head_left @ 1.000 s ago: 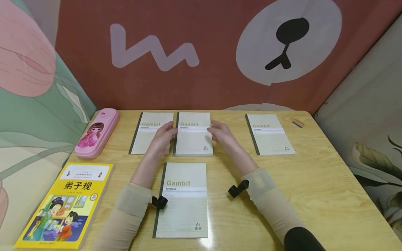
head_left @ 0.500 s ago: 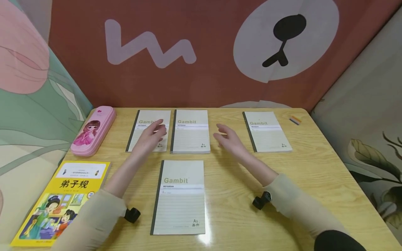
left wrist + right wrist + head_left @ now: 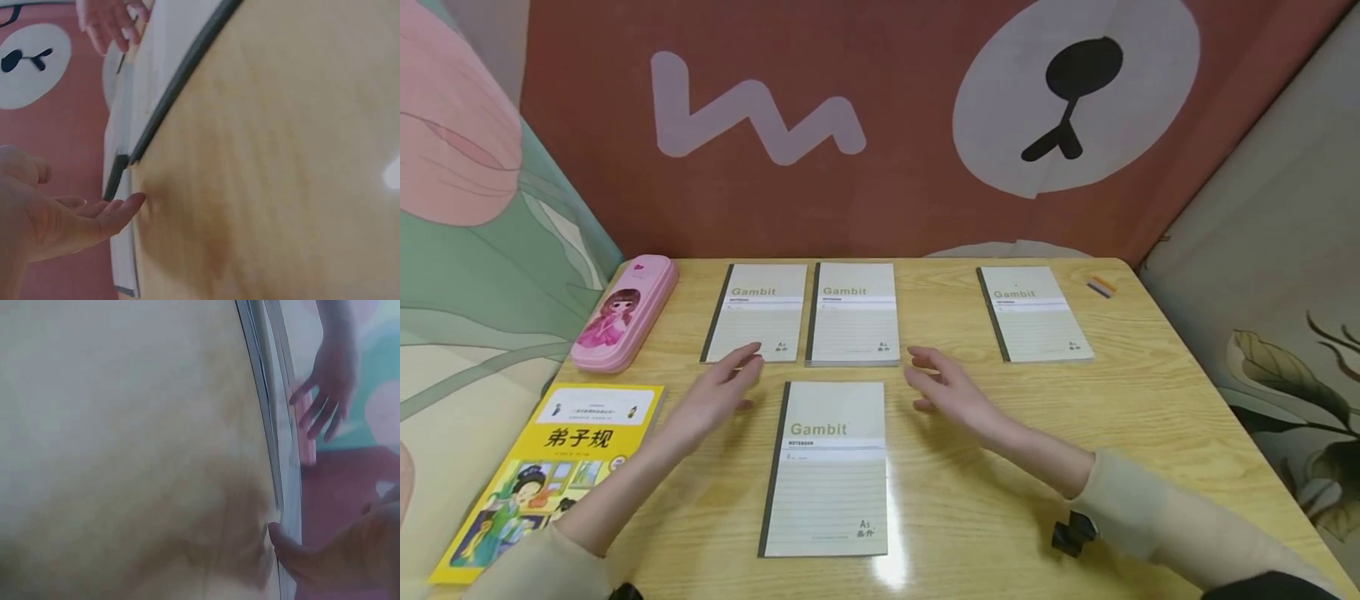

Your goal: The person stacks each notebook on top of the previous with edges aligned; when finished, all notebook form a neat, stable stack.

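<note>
All notebooks (image 3: pixel 831 492) point lengthwise toward the wall (image 3: pixel 895 204).

Here you are at what looks like a child's study corner! You've got a wood-grain table (image 3: pixel 970 517) before you, backed by a rust-red wall (image 3: pixel 895 208) with a big cartoon muzzle (image 3: pixel 1000 117) on it, and pastel flowers and leaves on the left-hand wall (image 3: pixel 467 275). Gambit notebooks (image 3: pixel 825 492) out front, a pink pencil case (image 3: pixel 625 317) with a doll-like girl, a yellow illustrated book (image 3: pixel 542 471)! Home or classroom, you can't tell.
</note>
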`<move>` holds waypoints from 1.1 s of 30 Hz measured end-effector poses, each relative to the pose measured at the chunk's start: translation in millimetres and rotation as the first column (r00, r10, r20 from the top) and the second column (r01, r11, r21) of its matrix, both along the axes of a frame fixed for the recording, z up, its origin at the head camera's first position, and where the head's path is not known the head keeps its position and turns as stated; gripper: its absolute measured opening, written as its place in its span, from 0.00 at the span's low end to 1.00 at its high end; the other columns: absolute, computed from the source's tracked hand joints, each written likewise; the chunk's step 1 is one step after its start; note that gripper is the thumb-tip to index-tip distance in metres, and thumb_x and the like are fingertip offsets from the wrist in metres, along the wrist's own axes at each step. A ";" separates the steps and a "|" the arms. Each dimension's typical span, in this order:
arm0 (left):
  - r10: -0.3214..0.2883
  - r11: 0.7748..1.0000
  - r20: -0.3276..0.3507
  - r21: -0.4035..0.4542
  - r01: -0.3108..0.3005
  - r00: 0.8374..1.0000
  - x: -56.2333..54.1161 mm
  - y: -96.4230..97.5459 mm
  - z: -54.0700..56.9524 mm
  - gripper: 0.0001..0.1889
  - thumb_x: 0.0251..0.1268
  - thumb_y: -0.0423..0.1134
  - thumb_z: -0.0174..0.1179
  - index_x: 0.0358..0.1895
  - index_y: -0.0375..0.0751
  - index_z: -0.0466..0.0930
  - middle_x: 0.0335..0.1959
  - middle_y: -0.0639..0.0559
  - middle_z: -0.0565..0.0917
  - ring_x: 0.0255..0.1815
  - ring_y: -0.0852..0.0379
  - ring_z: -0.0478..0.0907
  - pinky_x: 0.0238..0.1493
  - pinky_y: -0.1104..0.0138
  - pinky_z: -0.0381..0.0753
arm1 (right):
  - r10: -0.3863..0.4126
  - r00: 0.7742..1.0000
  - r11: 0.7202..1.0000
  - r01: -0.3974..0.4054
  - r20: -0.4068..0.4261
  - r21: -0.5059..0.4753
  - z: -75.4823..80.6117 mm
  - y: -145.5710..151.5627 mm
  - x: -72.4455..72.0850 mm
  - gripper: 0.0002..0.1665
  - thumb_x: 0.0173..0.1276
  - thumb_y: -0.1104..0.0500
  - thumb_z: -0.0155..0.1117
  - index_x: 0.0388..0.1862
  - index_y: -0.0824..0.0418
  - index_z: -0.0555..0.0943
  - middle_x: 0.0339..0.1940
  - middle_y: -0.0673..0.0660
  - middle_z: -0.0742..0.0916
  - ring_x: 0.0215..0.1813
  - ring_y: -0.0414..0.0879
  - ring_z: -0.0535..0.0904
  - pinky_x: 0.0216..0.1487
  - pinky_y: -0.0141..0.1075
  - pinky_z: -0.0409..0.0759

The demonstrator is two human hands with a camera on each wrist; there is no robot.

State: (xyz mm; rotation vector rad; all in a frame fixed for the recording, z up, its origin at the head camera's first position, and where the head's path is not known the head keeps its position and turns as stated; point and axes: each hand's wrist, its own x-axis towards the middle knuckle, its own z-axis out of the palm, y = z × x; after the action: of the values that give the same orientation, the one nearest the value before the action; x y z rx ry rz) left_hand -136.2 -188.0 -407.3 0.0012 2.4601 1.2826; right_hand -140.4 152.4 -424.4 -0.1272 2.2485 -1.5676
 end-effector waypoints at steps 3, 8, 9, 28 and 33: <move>-0.017 1.000 0.055 -0.023 0.019 0.998 11.2 1.7 -1.3 0.39 0.82 0.64 0.36 0.84 0.44 0.48 0.83 0.34 0.56 0.76 0.33 0.68 0.73 0.43 0.74 | -0.025 0.998 0.998 0.027 0.053 -0.054 1.4 -7.3 14.7 0.37 0.83 0.50 0.52 0.82 0.64 0.57 0.80 0.71 0.64 0.78 0.68 0.67 0.65 0.49 0.84; -0.028 0.999 0.104 -0.038 0.032 0.994 24.2 6.1 -1.1 0.41 0.81 0.67 0.33 0.84 0.44 0.47 0.83 0.34 0.55 0.77 0.34 0.67 0.81 0.39 0.56 | -0.093 0.987 0.983 0.112 0.133 -0.147 3.3 -26.0 37.6 0.36 0.82 0.51 0.52 0.81 0.64 0.59 0.81 0.71 0.64 0.79 0.67 0.65 0.64 0.51 0.84; -0.028 0.999 0.110 -0.036 0.032 0.994 26.0 7.8 -0.7 0.41 0.81 0.67 0.33 0.84 0.43 0.47 0.83 0.33 0.54 0.76 0.34 0.69 0.82 0.38 0.53 | -0.103 0.984 0.978 0.127 0.146 -0.166 4.1 -29.5 41.9 0.36 0.82 0.51 0.52 0.81 0.65 0.58 0.81 0.71 0.63 0.79 0.67 0.64 0.64 0.52 0.84; 0.030 0.993 0.230 0.107 -0.056 0.973 30.5 27.6 -5.8 0.34 0.85 0.50 0.40 0.80 0.27 0.54 0.72 0.28 0.69 0.61 0.38 0.79 0.43 0.62 0.89 | -0.144 0.940 0.937 0.230 0.310 -0.264 8.8 -46.6 53.6 0.42 0.81 0.53 0.51 0.82 0.73 0.49 0.76 0.72 0.71 0.74 0.63 0.71 0.61 0.47 0.85; -0.015 0.999 0.217 0.054 0.003 0.976 26.6 26.2 -6.5 0.36 0.81 0.48 0.49 0.80 0.28 0.53 0.62 0.35 0.77 0.50 0.51 0.77 0.44 0.65 0.82 | -0.076 0.951 0.939 0.169 0.299 -0.301 9.3 -43.6 47.6 0.35 0.81 0.58 0.50 0.79 0.72 0.59 0.69 0.70 0.80 0.60 0.52 0.81 0.57 0.40 0.85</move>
State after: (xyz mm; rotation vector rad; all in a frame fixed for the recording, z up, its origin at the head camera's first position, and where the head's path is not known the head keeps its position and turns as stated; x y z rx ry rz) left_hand -109.6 -161.7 -413.8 -0.1090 2.2380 1.2720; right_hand -92.9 108.8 -415.0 0.1459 1.7980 -1.8804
